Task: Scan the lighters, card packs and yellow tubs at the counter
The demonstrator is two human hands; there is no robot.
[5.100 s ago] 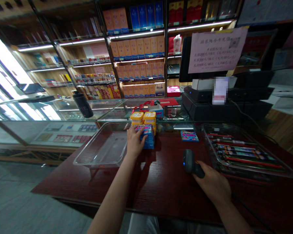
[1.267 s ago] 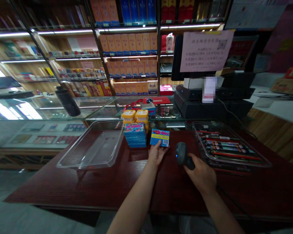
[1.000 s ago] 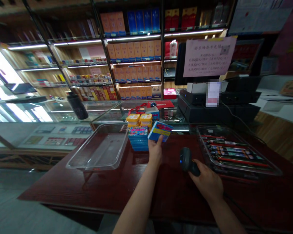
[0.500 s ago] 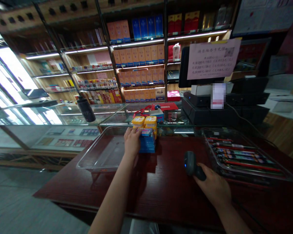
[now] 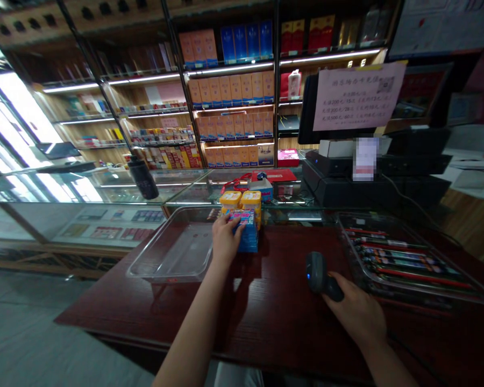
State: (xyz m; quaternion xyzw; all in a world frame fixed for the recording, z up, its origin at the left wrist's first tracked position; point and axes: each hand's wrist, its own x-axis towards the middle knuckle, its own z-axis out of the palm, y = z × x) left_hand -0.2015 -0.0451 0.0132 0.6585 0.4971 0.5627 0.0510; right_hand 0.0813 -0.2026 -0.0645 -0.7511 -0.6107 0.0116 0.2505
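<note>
- My left hand [image 5: 225,239] is on the stack of blue packets [image 5: 249,239], fingers over the left side of its top and thumb toward its front; the hand is partly curled, but I cannot tell whether it has closed on a packet.
- The stack stands on the dark red table [image 5: 274,317], and its top packet shows a colourful printed face between my fingers and thumb.
- My right hand [image 5: 358,312] is wrapped around the handle of a black scanner [image 5: 317,273], to the right of the stack and nearer to me; a small blue light glows on the scanner's head, which points toward the stack's side of the table.
- Just behind the stack are tubs with yellow lids [image 5: 251,198], two lids showing side by side.
- Left of the stack, near it, sits a clear plastic tray [image 5: 185,247].
- Well to the right of the stack, another clear tray [image 5: 367,275] holds pencils [image 5: 411,258].
- Behind the stack, past the tubs, I see a blue and white box [image 5: 262,191] and a red strap [image 5: 232,185].
- Farther back and left of the stack stands a dark bottle [image 5: 143,178].
</note>
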